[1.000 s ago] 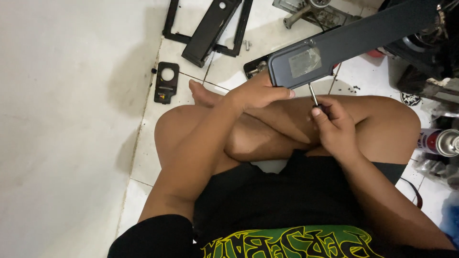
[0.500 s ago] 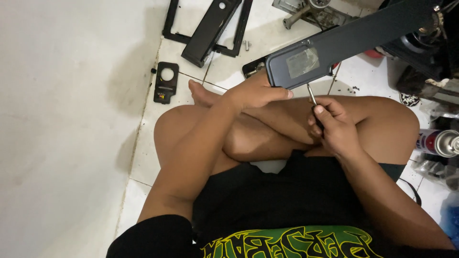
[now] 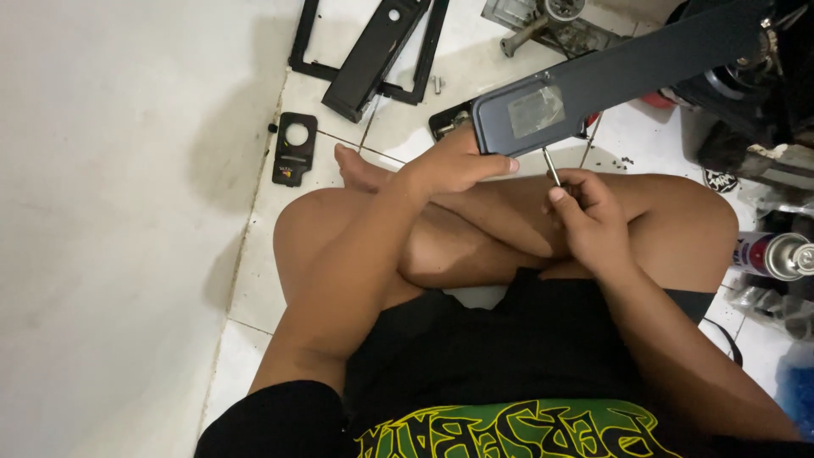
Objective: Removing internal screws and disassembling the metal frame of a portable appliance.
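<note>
I sit cross-legged on a white tiled floor. My left hand (image 3: 454, 165) grips the near end of a long dark grey panel (image 3: 619, 72) that carries a pale rectangular label and slants up to the right. Wrapped around the handle of a thin metal screwdriver (image 3: 551, 165), my right hand (image 3: 589, 212) rests on my knee. The tool's shaft points up and its tip touches the panel's lower edge.
A black frame with a flat black bar (image 3: 373, 47) lies on the floor ahead. A small black plate with a round hole (image 3: 294, 146) sits beside the white wall (image 3: 110, 212). A spray can (image 3: 776, 254) and dark machine parts (image 3: 755, 93) crowd the right side.
The grey panel has shifted slightly left and lower in my left hand. My right hand has kept the screwdriver against the panel's underside.
</note>
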